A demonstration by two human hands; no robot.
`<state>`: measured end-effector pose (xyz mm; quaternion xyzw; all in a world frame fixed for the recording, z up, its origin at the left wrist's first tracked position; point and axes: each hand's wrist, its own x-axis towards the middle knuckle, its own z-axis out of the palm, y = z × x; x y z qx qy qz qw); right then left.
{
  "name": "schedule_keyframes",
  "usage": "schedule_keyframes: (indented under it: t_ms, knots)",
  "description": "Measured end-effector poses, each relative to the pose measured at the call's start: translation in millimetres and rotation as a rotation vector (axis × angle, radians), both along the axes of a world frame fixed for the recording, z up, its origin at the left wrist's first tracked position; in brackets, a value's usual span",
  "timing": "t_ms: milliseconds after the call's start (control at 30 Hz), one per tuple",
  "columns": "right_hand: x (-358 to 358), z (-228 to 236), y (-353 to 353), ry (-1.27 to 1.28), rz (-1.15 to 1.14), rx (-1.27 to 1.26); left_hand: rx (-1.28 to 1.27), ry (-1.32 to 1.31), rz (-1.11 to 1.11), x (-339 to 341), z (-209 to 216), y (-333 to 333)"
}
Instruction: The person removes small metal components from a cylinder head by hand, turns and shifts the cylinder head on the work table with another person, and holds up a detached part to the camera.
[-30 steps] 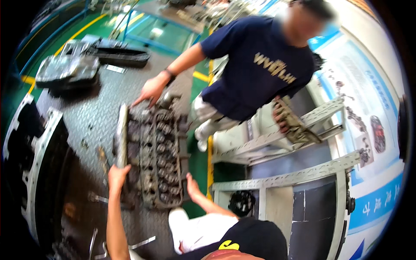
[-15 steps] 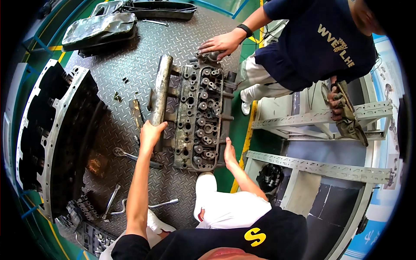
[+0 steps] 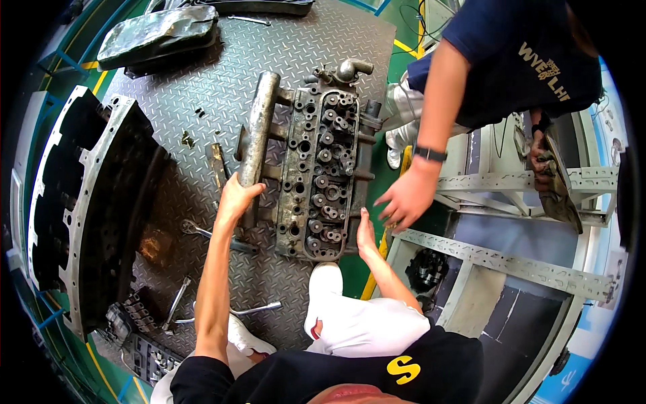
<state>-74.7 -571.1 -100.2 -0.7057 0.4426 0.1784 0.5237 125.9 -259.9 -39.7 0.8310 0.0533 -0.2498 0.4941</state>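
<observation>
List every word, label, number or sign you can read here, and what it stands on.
Co-worker's navy shirt: pale lettering on the chest; wording not copied.
Wearer's black shirt: large yellow letter, not copied.
Blue board, lower right: white marks, too small to read.
Engine part: no legible text.

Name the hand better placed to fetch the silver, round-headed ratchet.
Probably the left hand: it holds the long silver metal pipe close to the ratchet; the right hand sits beyond the grey metal cylinder head.
</observation>
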Motion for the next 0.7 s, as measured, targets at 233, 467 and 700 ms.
schedule_keyframes:
  t_ms: [233, 467, 700]
  knots:
    - [-15, -5, 11, -0.133, -0.231, -0.079, -0.061, 0.029, -0.04, 3, -6, -3]
    - [-16, -12, 8, -0.129, -0.255, -0.043, 0.01, 0.048, -0.021, 3, -4, -4]
    - [-16, -13, 7, -0.073, -0.263, -0.006, 0.144, 0.039, 0.044, 3, -10, -8]
